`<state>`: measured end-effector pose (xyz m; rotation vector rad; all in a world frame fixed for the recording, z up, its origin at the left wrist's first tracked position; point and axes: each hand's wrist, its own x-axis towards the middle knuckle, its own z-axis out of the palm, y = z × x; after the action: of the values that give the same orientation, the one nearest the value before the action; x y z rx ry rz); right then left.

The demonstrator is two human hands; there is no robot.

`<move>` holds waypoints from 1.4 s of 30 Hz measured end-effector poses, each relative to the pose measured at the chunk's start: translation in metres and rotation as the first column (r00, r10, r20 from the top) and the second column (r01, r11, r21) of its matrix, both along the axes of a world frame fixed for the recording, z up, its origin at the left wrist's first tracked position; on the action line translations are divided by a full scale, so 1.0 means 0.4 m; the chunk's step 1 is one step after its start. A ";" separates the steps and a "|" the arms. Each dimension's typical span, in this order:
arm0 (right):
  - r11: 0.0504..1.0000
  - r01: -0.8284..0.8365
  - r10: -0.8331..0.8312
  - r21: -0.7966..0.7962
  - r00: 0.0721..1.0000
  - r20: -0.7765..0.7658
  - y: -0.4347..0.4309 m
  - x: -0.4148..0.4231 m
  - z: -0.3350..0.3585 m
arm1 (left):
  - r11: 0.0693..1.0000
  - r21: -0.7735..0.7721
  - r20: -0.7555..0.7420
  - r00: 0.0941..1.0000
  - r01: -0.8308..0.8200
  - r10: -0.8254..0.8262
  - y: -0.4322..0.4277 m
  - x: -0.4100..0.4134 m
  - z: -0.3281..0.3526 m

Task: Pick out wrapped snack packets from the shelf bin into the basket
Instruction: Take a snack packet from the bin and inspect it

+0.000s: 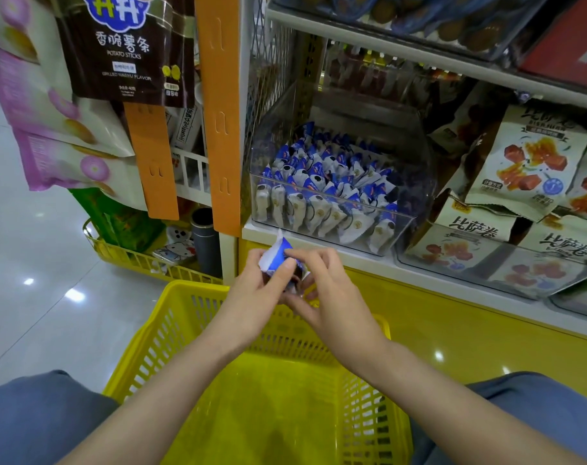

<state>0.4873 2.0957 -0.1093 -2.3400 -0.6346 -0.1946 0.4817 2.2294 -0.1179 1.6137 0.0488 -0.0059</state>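
Two-handed pinch on one blue-and-white snack packet (279,260): left hand (260,292) and right hand (330,297) together, fingers curled round it. Held over the yellow basket (171,330) below the hands. Above and beyond them, clear shelf bin (419,162) of more packets (318,182).

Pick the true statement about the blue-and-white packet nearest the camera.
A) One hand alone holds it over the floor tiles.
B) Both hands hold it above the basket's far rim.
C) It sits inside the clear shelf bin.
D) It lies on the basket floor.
B: the left hand and the right hand both pinch the blue-and-white packet just above the far rim of the yellow basket.
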 end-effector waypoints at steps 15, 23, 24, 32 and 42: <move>0.872 0.296 -0.068 0.390 0.863 -0.501 -0.031 0.041 0.062 | 0.976 0.161 0.096 0.982 0.146 -0.162 0.002 -0.004 0.018; 0.883 0.148 0.100 0.445 0.868 -0.487 -0.026 0.005 0.089 | 0.995 -0.095 0.103 0.994 0.038 -0.028 -0.005 -0.009 0.057; 0.894 0.127 0.103 0.430 0.876 -0.471 -0.028 0.002 0.091 | 0.995 -0.099 0.107 0.994 0.028 -0.018 -0.004 -0.007 0.062; 0.904 0.115 0.035 0.411 0.940 -0.340 -0.085 0.030 0.136 | 0.998 0.027 0.144 0.987 0.063 -0.067 -0.030 0.054 0.117; 0.982 0.170 -0.176 -0.078 0.981 -0.081 -0.177 0.240 0.316 | 0.993 -0.041 0.116 0.988 0.112 -0.107 0.007 0.149 0.174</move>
<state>0.5834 2.0249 0.0171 -2.4585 -0.4010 -0.1488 0.5411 2.2322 -0.0482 1.5646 -0.1270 -0.0001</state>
